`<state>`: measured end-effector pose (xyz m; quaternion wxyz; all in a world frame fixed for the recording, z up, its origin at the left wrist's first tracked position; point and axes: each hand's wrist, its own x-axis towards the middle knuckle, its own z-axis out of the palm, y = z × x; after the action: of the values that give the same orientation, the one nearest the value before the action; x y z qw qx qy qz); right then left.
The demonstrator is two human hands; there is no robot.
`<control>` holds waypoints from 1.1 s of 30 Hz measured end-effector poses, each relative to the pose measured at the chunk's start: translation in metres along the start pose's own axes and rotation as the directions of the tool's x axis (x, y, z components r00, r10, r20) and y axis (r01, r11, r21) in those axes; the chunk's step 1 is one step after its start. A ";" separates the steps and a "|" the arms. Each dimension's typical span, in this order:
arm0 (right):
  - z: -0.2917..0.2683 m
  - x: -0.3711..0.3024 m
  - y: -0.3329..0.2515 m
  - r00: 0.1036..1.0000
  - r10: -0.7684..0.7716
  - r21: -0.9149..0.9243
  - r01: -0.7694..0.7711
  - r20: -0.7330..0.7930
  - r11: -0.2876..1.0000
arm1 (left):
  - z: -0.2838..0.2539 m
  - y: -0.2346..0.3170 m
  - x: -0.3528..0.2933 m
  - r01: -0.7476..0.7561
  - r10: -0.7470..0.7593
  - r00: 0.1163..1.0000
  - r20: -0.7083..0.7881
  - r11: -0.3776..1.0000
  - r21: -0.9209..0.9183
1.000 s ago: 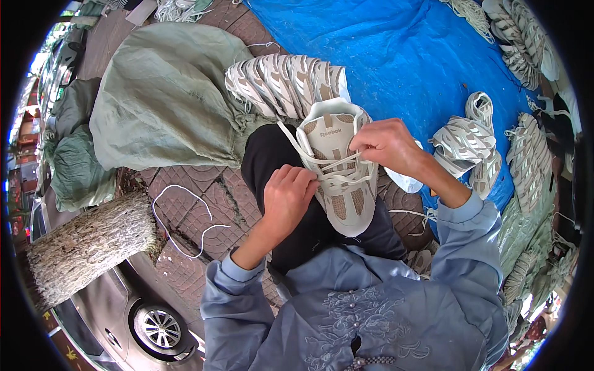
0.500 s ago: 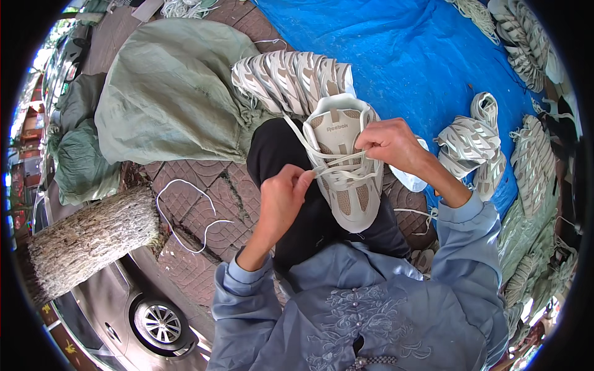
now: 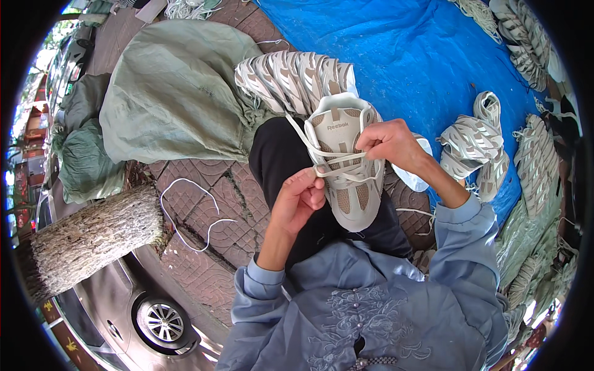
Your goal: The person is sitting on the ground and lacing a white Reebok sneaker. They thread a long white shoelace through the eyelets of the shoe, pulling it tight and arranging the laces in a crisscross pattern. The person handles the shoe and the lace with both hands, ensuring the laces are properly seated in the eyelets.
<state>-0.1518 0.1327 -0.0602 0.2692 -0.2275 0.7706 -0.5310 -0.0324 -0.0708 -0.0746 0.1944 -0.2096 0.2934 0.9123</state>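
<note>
A beige and white sneaker point(image 3: 350, 201) rests on my dark-trousered legs, toe toward me. Cream shoelaces point(image 3: 346, 167) cross its lower tongue, and one loose length runs up past its left side. At the left edge of the lacing, my left hand point(image 3: 300, 196) pinches a lace between thumb and index finger, its other fingers curled. On the opposite side my right hand point(image 3: 391, 143) is closed, fingertips bent down at the lace by the eyelets. The lace end inside the right hand is hidden by the fingers.
A row of similar sneakers point(image 3: 297, 80) lies beyond my knees, beside a grey-green sack point(image 3: 176, 93). More shoes point(image 3: 473, 145) sit on a blue tarp point(image 3: 408, 55) at right. To the left are a loose white lace point(image 3: 185, 232), a tree trunk point(image 3: 96, 232) and a parked car point(image 3: 117, 303).
My left hand has shifted right, closer to the shoe, and turned so its palm and curled fingers show. My right hand stays nearly in place.
</note>
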 end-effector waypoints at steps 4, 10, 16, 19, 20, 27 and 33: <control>-0.005 0.005 0.005 0.992 0.113 0.353 -0.125 0.055 0.927 | -0.001 -0.021 0.009 -0.004 0.105 0.975 0.196 0.889 -0.458; -0.029 0.004 0.027 0.979 0.176 0.717 -0.195 0.102 0.669 | -0.006 -0.025 0.003 -0.004 -0.016 0.998 -0.066 0.954 -0.299; -0.056 0.007 0.053 0.977 -0.179 0.985 0.138 -0.118 0.102 | 0.011 -0.010 -0.003 -0.261 0.450 0.846 -0.286 0.816 0.516; -0.053 0.012 0.043 0.917 0.235 0.426 -0.081 -0.323 0.901 | 0.022 0.009 0.007 -0.346 0.713 0.541 0.447 -0.295 0.890; -0.051 0.008 0.036 0.906 0.179 0.224 -0.096 -0.384 0.970 | 0.025 0.016 0.011 -0.308 0.634 0.550 0.543 -0.450 0.838; 0.015 -0.042 -0.003 0.891 -0.454 -0.364 0.415 -0.026 0.834 | 0.032 0.037 0.030 -0.281 0.241 0.678 0.695 -0.788 0.548; 0.033 -0.035 0.006 0.798 -0.602 -0.706 0.440 0.025 0.554 | 0.035 0.043 0.035 -0.334 0.259 0.719 0.646 -0.685 0.647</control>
<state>-0.1045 0.1341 -0.0689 -0.0913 -0.4684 0.8304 -0.2877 -0.0916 -0.0738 -0.0466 -0.0823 0.2104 0.9549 0.1928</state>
